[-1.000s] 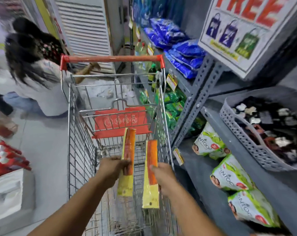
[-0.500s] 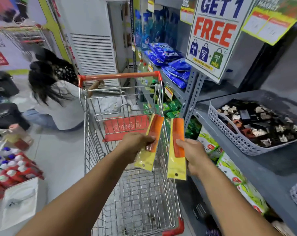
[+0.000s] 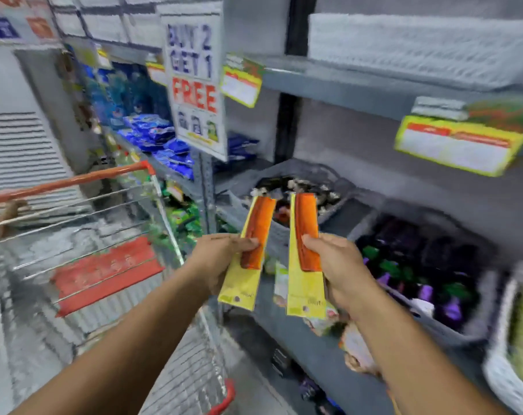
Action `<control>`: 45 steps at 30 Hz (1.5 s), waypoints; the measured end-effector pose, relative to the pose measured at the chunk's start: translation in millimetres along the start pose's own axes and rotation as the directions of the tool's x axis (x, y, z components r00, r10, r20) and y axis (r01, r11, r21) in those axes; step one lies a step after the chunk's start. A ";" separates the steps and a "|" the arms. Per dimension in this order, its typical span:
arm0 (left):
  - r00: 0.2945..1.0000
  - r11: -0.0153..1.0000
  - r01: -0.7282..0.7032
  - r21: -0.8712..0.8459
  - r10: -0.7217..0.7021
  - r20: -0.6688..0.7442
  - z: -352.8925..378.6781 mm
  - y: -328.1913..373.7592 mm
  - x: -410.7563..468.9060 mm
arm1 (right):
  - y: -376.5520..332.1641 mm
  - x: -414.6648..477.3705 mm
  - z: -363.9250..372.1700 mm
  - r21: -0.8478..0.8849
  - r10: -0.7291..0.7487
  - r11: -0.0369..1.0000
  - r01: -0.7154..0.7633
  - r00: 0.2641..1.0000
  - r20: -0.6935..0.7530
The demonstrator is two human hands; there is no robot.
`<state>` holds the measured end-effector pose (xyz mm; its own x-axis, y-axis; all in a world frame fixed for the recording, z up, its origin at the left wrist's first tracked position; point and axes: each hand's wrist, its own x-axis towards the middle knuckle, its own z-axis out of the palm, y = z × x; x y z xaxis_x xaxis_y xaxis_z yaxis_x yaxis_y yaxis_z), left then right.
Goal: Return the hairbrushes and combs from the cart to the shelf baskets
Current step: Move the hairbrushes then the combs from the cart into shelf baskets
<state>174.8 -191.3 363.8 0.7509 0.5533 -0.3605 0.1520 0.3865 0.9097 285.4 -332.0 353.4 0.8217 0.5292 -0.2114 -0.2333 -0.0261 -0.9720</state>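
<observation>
My left hand (image 3: 221, 256) grips an orange comb on a yellow card (image 3: 249, 250), tilted slightly right. In my right hand (image 3: 335, 268) is a second orange comb on its yellow card (image 3: 305, 253), held upright. Both packs are raised in front of the grey shelf (image 3: 299, 339), just before a grey basket (image 3: 272, 235) of small dark and white items. To the right stands another grey basket (image 3: 476, 319) with purple and green items. The wire cart (image 3: 110, 253) with its red handle is at the left, below my left arm. The picture is blurred.
A white basket (image 3: 503, 375) with greenish goods sits at the far right. A "Buy 2 Get 1 Free" sign (image 3: 196, 85) hangs on the shelf upright. Blue packets (image 3: 164, 145) and green packets (image 3: 179, 220) fill shelves behind the cart. Yellow price tags (image 3: 455, 145) line the upper shelf edge.
The view has swung right, toward the shelf. Both hands have carried the comb packs from above the cart to the front of the shelf baskets. The cart now sits further left.
</observation>
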 end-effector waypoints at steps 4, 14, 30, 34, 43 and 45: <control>0.990 0.997 0.013 0.070 -0.022 0.140 72.7 -3.8 -1.8 | -18.1 -28.7 -73.2 -0.002 -0.059 0.998 0.060 0.982 -0.180; 0.832 0.977 0.021 0.212 -0.134 0.538 239.6 -41.5 -21.9 | -34.5 -123.8 -225.0 0.015 -0.039 0.998 0.055 0.849 -0.526; 0.658 0.959 0.054 0.279 -0.244 0.712 381.0 -93.6 -36.9 | -27.9 -180.9 -333.8 0.047 0.053 0.999 -0.027 0.687 -0.725; 0.712 0.953 0.028 0.302 -0.231 0.663 398.1 -102.0 -29.9 | -22.9 -166.4 -346.1 0.033 0.073 0.997 -0.071 0.670 -0.738; 0.857 0.928 -0.008 0.373 -0.187 0.481 423.1 -136.4 -4.7 | -8.4 -139.9 -364.6 -0.057 0.093 0.978 -0.202 0.662 -0.743; 0.886 0.909 -0.058 0.412 -0.143 0.440 426.0 -143.8 -6.9 | -3.8 -136.4 -371.1 -0.068 0.108 0.968 -0.241 0.647 -0.755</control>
<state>421.6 -565.0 323.3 0.9267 0.1101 -0.3592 0.3597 0.0157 0.9329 367.2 -718.8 348.1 0.8990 -0.3001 -0.3190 -0.3886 -0.2104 -0.8971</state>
